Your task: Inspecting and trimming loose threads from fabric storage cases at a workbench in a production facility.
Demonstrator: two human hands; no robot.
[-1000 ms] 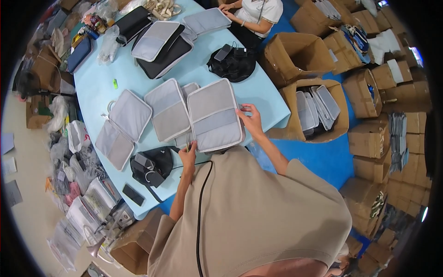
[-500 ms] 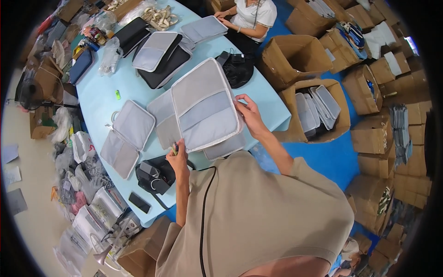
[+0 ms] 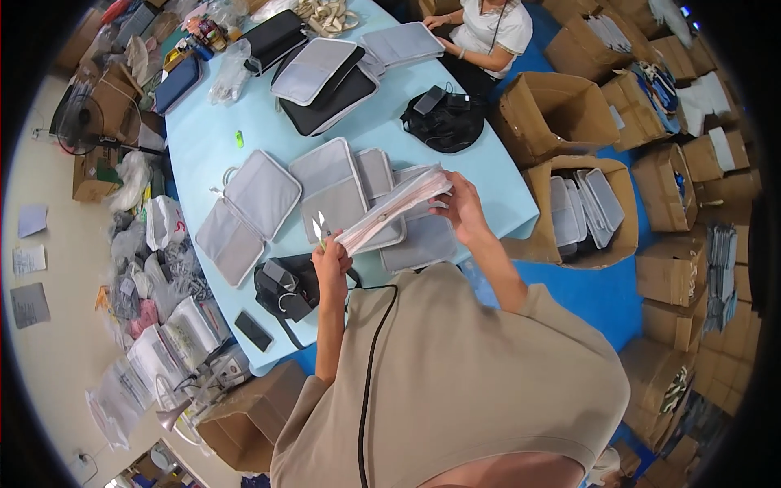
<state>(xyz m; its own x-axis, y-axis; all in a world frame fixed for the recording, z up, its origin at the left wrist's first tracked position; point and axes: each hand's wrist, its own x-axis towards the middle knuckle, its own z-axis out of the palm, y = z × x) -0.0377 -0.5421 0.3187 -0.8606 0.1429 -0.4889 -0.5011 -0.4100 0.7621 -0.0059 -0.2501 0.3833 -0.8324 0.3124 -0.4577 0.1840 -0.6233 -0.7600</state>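
Now the case is turned edge-on between both hands

Half a second earlier the grey sleeve case showed its broad padded face to the camera, tilted up over the table; now the grey sleeve case [image 3: 390,210] has been turned so that only its thin edge and pale pink lining show, held above the light blue table [image 3: 244,106] in front of the person's chest. The left hand [image 3: 331,260] has come up to the case's lower left corner and pinches it with closed fingers; it also seems to hold small thread snips [image 3: 319,228], though the blades are too small to tell for sure. The right hand [image 3: 461,205] is curled around the upper right end, fingers wrapped over the edge, thumb underneath. Beneath the lifted case lie more grey cases [image 3: 329,189], flat and overlapping, unmoved. A black pouch [image 3: 285,286] sits just beside the left wrist, and an open cardboard box [image 3: 582,213] of finished cases stands off the table's right edge.
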